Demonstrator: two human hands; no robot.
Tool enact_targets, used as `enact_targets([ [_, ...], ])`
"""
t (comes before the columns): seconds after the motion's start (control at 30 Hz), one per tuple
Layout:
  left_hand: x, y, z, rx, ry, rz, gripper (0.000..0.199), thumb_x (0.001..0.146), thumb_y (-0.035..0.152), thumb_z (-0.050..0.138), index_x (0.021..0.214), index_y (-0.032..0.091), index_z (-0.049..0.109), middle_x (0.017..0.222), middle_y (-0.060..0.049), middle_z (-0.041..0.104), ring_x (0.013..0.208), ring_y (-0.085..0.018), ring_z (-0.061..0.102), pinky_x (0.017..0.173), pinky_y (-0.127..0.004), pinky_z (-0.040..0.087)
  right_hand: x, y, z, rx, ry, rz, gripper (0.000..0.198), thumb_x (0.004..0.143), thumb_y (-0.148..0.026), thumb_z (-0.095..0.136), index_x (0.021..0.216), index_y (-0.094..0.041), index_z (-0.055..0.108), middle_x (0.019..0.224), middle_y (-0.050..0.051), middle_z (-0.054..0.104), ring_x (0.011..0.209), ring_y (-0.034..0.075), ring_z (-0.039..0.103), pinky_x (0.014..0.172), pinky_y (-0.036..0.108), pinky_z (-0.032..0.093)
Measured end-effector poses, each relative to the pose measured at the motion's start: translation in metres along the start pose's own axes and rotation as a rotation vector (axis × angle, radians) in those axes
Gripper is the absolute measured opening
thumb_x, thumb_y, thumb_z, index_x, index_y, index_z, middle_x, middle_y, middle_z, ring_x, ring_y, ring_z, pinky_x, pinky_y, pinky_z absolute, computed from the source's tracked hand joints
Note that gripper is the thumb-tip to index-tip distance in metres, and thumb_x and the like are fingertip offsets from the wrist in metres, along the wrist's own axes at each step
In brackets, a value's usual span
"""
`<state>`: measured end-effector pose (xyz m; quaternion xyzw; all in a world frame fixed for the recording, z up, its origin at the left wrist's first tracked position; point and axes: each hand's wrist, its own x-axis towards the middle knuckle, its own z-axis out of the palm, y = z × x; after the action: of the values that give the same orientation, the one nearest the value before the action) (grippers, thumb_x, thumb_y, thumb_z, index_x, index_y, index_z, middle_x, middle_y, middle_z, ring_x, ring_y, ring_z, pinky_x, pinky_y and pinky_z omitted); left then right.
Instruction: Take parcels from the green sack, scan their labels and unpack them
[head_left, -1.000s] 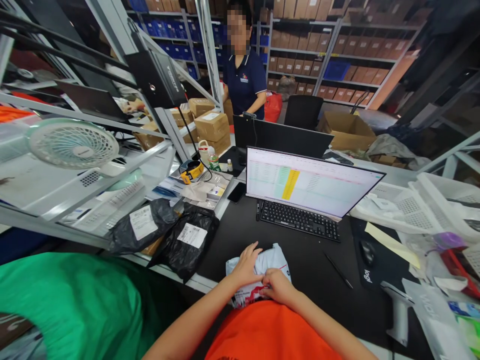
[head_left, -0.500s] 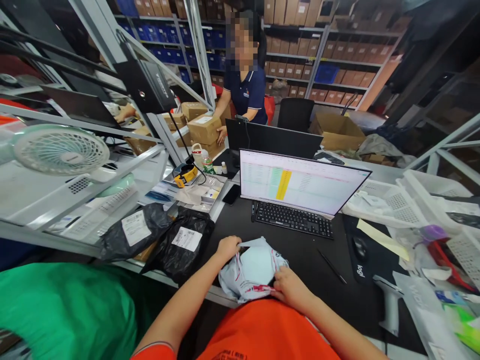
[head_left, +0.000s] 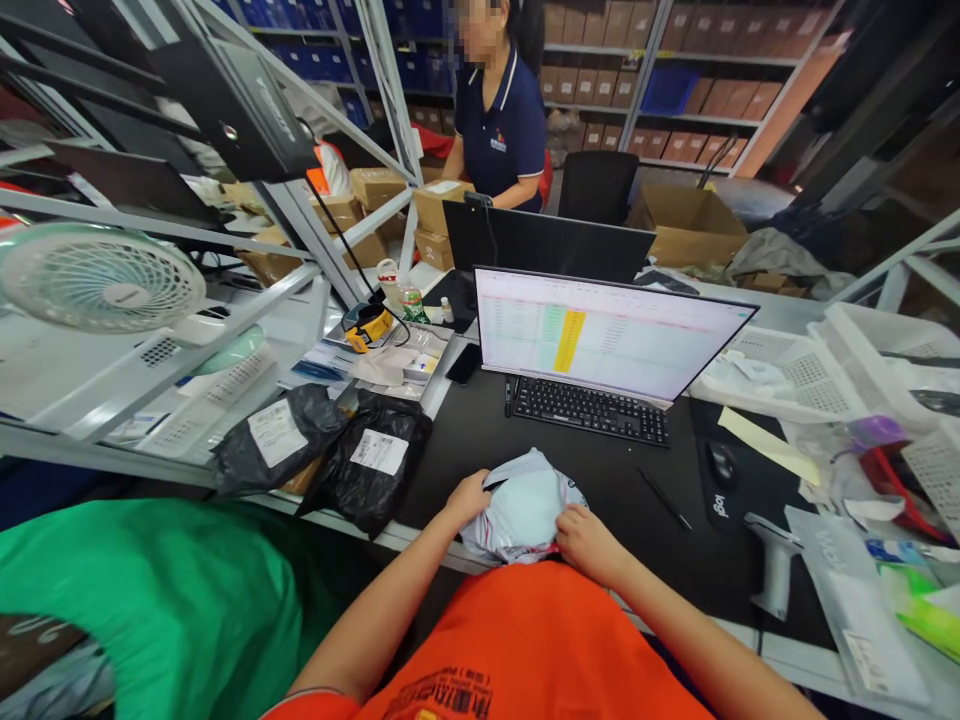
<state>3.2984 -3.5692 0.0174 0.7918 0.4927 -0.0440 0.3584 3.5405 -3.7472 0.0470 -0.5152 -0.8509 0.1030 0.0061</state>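
Note:
A crumpled light grey-white plastic mailer bag (head_left: pixel 521 500) lies at the desk's front edge, close against my body. My left hand (head_left: pixel 469 497) is closed on its left upper edge. On the opposite side my right hand (head_left: pixel 583 540) pinches the bag's right edge, the fingers curled. Pale blue-white material shows in the middle of the bag; whether it is the bag's inside or something in it, I cannot tell. Left of the bag lie a black plastic parcel (head_left: pixel 379 490) with a white label and another black parcel (head_left: pixel 289 420).
Behind the bag stand a keyboard (head_left: pixel 592 410) and a lit monitor (head_left: pixel 600 335). A pen (head_left: pixel 664 498), mouse (head_left: pixel 721 463) and barcode scanner (head_left: pixel 772 568) lie to the right, beside white baskets (head_left: pixel 780 385). A fan (head_left: pixel 105 280) is at left. Across the desk stands a person (head_left: pixel 499 130) near cartons.
The bag's top has folded over, and less of its red print shows. Both hands stay on it. My view has tilted down slightly; the co-worker has shifted beside the cartons.

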Motion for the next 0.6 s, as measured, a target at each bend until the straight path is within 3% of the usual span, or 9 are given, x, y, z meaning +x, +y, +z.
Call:
enact_targets([
  [0.13,-0.018,-0.010,0.009,-0.041,-0.048,-0.031,0.048,0.069,0.003,0.055,0.112,0.020,0.071,0.113,-0.010,0.073,0.108,-0.025,0.067,0.089,-0.027,0.047,-0.007,0.031,0.009,0.020,-0.010,0.170,0.013,0.090,-0.015,0.056,0.093,-0.018,0.069,0.091,0.009,0.068,0.096,0.024,0.059,0.108,0.046,0.030],
  [0.27,-0.034,-0.020,0.022,-0.122,-0.011,-0.063,0.043,0.072,0.004,0.051,0.104,0.022,0.074,0.104,-0.006,0.075,0.102,-0.023,0.068,0.085,-0.027,0.046,-0.026,0.050,0.033,0.050,0.006,0.224,0.024,0.094,-0.009,0.046,0.095,-0.019,0.067,0.099,0.009,0.069,0.104,0.023,0.059,0.097,0.040,0.037],
  [0.43,-0.029,-0.030,0.036,-0.261,0.028,-0.111,0.033,0.071,0.000,0.042,0.078,0.013,0.072,0.075,-0.003,0.070,0.082,-0.018,0.066,0.071,-0.023,0.043,-0.050,0.037,0.063,0.082,0.007,0.320,0.030,0.093,-0.002,0.042,0.102,-0.017,0.067,0.116,0.014,0.067,0.118,0.024,0.056,0.092,0.038,0.040],
  [0.6,-0.016,-0.035,0.041,-0.388,0.028,-0.155,0.028,0.063,-0.001,0.039,0.064,0.012,0.065,0.055,0.001,0.056,0.066,-0.018,0.060,0.061,-0.023,0.040,-0.059,0.028,0.066,0.134,0.002,0.381,0.032,0.091,0.000,0.042,0.098,-0.019,0.067,0.114,0.010,0.068,0.112,0.020,0.059,0.089,0.033,0.042],
])
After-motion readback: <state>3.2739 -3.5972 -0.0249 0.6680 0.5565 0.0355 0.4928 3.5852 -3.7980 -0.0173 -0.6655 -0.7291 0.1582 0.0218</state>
